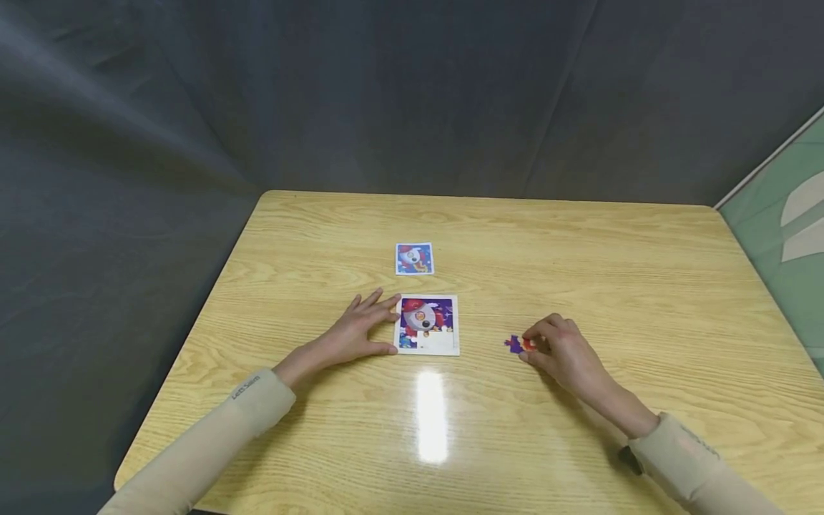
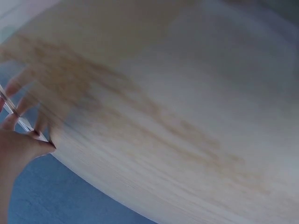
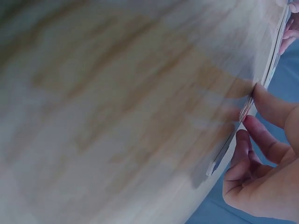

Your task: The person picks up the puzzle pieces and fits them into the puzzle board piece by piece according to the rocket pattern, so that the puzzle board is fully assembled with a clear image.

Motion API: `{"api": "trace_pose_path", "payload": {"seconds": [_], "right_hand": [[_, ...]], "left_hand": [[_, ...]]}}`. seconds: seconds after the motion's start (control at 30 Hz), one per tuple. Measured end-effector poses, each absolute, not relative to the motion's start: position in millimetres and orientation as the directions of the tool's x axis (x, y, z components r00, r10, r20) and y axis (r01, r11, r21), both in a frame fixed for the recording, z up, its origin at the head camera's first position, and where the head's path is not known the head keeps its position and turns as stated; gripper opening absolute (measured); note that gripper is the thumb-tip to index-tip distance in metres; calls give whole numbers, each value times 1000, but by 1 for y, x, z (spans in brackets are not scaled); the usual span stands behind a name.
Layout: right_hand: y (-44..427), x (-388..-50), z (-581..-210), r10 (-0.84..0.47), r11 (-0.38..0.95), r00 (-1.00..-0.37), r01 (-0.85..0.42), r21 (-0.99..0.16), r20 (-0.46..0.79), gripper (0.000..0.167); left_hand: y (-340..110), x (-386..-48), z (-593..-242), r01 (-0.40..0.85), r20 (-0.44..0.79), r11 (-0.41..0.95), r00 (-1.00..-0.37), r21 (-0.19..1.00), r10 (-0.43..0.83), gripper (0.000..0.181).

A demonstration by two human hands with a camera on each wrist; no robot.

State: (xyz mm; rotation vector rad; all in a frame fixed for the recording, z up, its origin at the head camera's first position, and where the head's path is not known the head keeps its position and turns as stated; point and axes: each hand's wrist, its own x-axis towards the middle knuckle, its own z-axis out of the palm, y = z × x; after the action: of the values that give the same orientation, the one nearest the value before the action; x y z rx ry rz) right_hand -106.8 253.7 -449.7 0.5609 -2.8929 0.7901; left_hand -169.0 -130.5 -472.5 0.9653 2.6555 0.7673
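A square puzzle tray (image 1: 427, 351) with a white border lies on the table, partly filled with a picture of a grey and red character on purple. Its lower right part shows bare white. Along the tray's left edge rests my left hand (image 1: 357, 332), fingers spread and thumb at the lower corner. To the right, my right hand (image 1: 569, 357) pinches a red-orange puzzle piece (image 1: 528, 345) between thumb and fingers, low over the table. A purple piece (image 1: 514, 344) adjoins it on the left. In the right wrist view, the pinched piece (image 3: 245, 109) appears edge-on.
Behind the tray lies a small picture card (image 1: 415, 259) with a similar character. The wooden table (image 1: 611, 265) has a dark curtain (image 1: 412, 93) behind it and a green panel (image 1: 772, 236) at right.
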Motion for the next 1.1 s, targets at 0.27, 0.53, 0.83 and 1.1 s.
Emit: {"api": "trace_pose_path", "payload": {"seconds": [0.27, 0.53, 0.83, 1.1], "right_hand": [[254, -109, -450, -359, 819, -903, -426, -384, 237, 23], [252, -110, -453, -412, 808, -864, -494, -322, 290, 25], [250, -114, -453, -474, 740, -804, -584, -332, 358, 20], [245, -114, -453, -541, 711, -723, -666, -226, 429, 14]], "left_hand": [[-132, -168, -471, 540, -20, 650, -761, 536, 648, 60], [-131, -167, -472, 532, -23, 641, -760, 554, 650, 60], [-131, -166, -472, 534, -19, 646, -763, 545, 646, 60], [-129, -168, -470, 545, -18, 648, -758, 532, 652, 61]]}}
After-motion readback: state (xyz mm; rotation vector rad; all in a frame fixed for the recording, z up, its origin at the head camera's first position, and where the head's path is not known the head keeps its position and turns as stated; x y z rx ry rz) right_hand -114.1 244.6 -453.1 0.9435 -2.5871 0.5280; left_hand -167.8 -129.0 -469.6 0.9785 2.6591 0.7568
